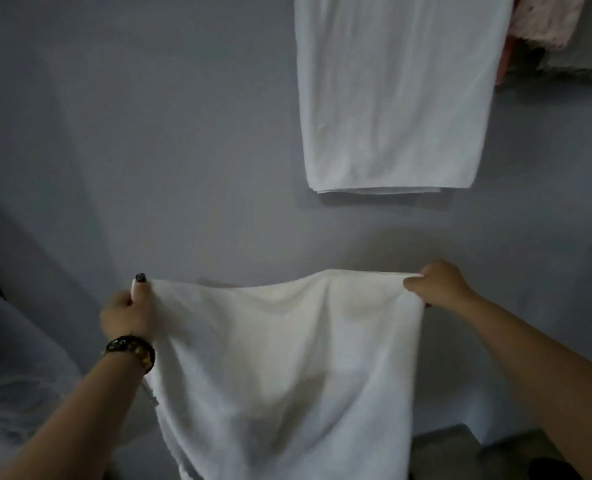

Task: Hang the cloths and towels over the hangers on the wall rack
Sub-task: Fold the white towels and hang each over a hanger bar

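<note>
- Left hand (128, 313) and right hand (438, 284): fingers pinch the top corners of a white towel (287, 358), stretched between them.
- Held towel: below and left of the hanging white towel (391, 98) on the wall (149, 133).

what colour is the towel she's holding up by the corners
White, plain with no pattern; the towel shows best in the head view.

Bare forearms, dark beaded bracelet (131, 349), dark-painted thumbnail (140, 277)
</note>
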A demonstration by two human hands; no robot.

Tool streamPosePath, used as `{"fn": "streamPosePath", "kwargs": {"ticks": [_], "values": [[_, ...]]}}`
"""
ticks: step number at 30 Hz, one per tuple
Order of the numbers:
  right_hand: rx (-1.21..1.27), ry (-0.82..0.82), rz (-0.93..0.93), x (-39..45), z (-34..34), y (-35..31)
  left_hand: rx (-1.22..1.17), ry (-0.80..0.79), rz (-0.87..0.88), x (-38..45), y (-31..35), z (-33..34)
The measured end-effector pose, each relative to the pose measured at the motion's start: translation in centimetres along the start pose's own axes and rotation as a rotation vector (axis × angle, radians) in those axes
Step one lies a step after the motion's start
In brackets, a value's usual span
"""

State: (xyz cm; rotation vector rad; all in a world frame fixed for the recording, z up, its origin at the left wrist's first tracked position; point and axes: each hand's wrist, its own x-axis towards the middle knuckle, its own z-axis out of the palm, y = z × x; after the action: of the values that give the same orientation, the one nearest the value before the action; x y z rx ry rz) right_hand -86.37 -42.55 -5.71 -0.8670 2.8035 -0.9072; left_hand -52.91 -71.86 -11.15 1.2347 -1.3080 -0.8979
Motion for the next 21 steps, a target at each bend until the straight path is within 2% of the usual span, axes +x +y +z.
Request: {"fn": "streamPosePath", "kwargs": {"ticks": [4,9,13,18,21], "values": [[-0.01,-0.009,0.102,0.4,3.9,2.7,0.067,-0.004,-0.258,-0.4,-5.5,-0.2],[0.113,-0.144,0.144,-1.2,8.1,3.1,0.068,-0.076,-0.371,-3.8,-9.2,2.3],[0.256,-0.24,0.135,-3.5,10.6,2.4,0.029,-0.222,-0.344,-7.7,-10.0,4.1],[0.596,-0.405,0.082,-7.4,12.2,0.1,-0.077,-0.36,-0.227,-13.1,-8.2,4.8],[0.885,-0.468,0.17,-9.9,11.4,-1.6,-0.151,-0.429,-0.169,-15.4,-7.4,4.3]]}}
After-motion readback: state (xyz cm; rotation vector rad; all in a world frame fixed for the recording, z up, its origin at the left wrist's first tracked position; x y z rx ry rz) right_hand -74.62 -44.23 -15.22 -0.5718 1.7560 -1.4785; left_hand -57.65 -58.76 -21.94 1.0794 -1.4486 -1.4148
